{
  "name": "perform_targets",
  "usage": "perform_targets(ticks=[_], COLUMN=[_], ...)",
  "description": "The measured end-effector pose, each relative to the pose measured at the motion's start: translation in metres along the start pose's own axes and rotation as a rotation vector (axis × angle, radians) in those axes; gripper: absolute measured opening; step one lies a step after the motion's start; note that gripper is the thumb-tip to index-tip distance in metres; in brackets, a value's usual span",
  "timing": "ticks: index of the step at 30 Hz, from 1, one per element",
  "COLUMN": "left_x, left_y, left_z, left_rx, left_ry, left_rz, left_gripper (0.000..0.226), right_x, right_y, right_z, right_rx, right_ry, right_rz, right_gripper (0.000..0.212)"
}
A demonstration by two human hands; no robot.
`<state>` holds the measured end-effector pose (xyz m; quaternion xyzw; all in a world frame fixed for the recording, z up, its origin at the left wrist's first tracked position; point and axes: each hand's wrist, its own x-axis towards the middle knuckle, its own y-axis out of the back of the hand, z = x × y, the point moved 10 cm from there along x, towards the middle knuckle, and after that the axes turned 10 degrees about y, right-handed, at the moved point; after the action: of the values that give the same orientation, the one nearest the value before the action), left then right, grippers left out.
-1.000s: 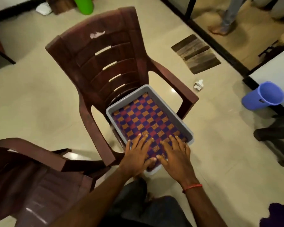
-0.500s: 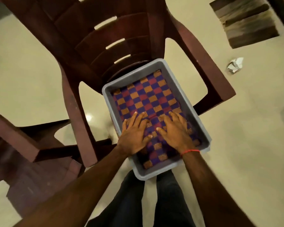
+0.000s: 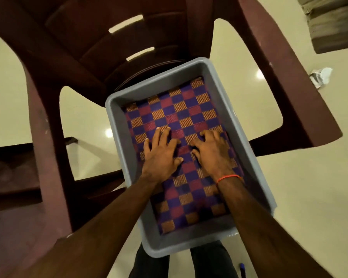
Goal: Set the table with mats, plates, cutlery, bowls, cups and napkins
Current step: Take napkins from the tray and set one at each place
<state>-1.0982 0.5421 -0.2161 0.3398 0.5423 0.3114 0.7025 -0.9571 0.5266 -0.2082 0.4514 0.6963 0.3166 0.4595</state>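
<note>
Both forearms reach down and forward into a grey plastic tub (image 3: pixel 159 85), side by side and nearly parallel. The left hand (image 3: pixel 161 155) lies palm down on the checkered mat (image 3: pixel 181 111), its fingers straight and spread, the thumb pointing inward toward the other hand. The right hand (image 3: pixel 211 153) sits just beside it, also palm down, but its fingers are bent at the knuckles with the tips dug into the weave; whether they pinch a fold of the cloth cannot be told. A thin red thread bracelet (image 3: pixel 228 177) circles the right wrist.

The tub is rectangular with sloping walls and rests on the seat of a dark maroon plastic armchair (image 3: pixel 78 47), its near end overhanging the seat edge above the person's dark trousers (image 3: pixel 209 261). The mat, woven in purple, red and orange squares, lies flat and covers almost the whole bottom of the tub.

Part of a second maroon chair (image 3: pixel 12 177) shows at the left. On the pale tiled floor (image 3: pixel 309 197) lie a crumpled scrap of paper (image 3: pixel 319 76) and a striped floor mat (image 3: pixel 333 27).
</note>
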Motion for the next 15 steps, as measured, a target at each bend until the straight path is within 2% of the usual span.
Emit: perform_targets(ticks=[2,5,10,12,15], left_x=[0.005,0.012,0.012,0.008,-0.007], left_y=[-0.002,0.0,0.01,0.018,0.047], left_z=[0.0,0.0,0.003,0.005,0.007], left_rx=[0.015,0.017,-0.003,-0.041,-0.135], left_ry=[0.004,0.002,-0.04,-0.071,-0.102], left_rz=[0.024,0.062,0.052,0.044,0.024], left_gripper=[0.054,0.045,0.02,0.018,0.028], right_x=[0.003,0.008,0.002,-0.003,-0.014], right_y=[0.003,0.001,0.015,0.025,0.054], right_z=[0.001,-0.002,-0.018,-0.025,-0.038], right_rx=[-0.009,-0.055,-0.079,-0.082,-0.044], right_ry=[-0.008,0.035,0.103,0.126,0.132], right_rz=[0.074,0.095,0.166,0.2,0.269], right_gripper=[0.023,0.015,0.015,0.016,0.009])
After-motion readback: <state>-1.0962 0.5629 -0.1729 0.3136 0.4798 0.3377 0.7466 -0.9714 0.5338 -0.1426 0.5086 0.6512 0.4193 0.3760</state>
